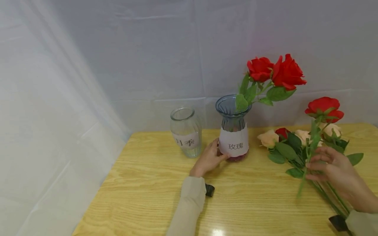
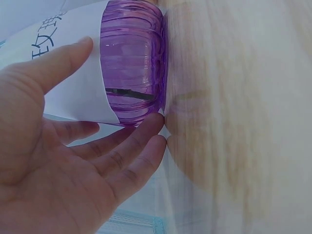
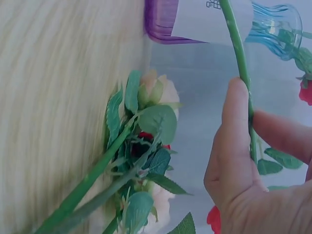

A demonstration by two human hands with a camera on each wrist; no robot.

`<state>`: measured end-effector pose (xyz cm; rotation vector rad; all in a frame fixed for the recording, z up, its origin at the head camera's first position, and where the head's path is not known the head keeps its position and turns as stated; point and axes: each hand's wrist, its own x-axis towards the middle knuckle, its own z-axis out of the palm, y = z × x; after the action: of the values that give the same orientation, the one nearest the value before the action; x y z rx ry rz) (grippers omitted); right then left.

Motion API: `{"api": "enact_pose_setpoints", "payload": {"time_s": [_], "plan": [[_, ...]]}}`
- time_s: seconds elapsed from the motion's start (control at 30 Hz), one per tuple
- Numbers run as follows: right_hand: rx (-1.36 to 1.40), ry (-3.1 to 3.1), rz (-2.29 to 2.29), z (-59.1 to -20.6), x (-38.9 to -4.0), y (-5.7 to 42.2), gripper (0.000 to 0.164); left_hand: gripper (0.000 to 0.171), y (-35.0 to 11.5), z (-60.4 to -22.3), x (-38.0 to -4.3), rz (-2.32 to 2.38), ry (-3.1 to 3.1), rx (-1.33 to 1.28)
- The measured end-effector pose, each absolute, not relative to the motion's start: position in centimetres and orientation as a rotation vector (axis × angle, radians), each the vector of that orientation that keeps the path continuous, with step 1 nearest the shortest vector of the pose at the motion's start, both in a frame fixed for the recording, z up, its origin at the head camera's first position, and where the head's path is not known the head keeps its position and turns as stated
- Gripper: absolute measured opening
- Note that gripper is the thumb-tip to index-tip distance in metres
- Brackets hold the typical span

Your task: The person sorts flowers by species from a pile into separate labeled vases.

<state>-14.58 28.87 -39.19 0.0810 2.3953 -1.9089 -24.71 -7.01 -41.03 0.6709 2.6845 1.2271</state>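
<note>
My left hand point(image 1: 208, 161) holds the lower part of a ribbed glass vase point(image 1: 232, 123), blue at the neck and purple at the base. Its thumb lies on the white paper label point(image 2: 73, 87), with the other fingers around the far side near the tabletop. Two red roses point(image 1: 287, 73) lean to the right out of this vase, and a dark stem end shows through its purple base point(image 2: 129, 58). My right hand point(image 1: 339, 175) pinches the green stem point(image 3: 239, 48) of another red rose point(image 1: 324, 107) between thumb and fingers, bloom up, above the flowers on the table.
A clear glass vase point(image 1: 186, 126) with a paper label stands left of the blue one. Peach roses point(image 1: 268, 139) and a dark red rose point(image 1: 282, 132) lie at the right of the wooden table point(image 1: 141, 183), stems toward me. White cloth point(image 1: 159, 65) hangs behind.
</note>
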Motion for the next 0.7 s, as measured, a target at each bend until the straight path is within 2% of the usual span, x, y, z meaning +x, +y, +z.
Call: {"api": "enact_pose_setpoints", "payload": {"time_s": [0.23, 0.43, 0.7], "plan": [[0.139, 2.27, -2.104, -38.9, -15.0, 28.4, 0.026, 0.076, -7.0, -41.1, -24.9, 1.246, 2.667, 0.636], [0.14, 2.006, -2.442, -39.1, -15.2, 27.8, 0.029, 0.075, -6.9, -41.0, -25.0, 1.24, 2.67, 0.65], [0.13, 1.926, -2.609, -39.3, -15.7, 26.9, 0.03, 0.076, -7.0, -41.0, -24.8, 1.248, 2.662, 0.632]]}}
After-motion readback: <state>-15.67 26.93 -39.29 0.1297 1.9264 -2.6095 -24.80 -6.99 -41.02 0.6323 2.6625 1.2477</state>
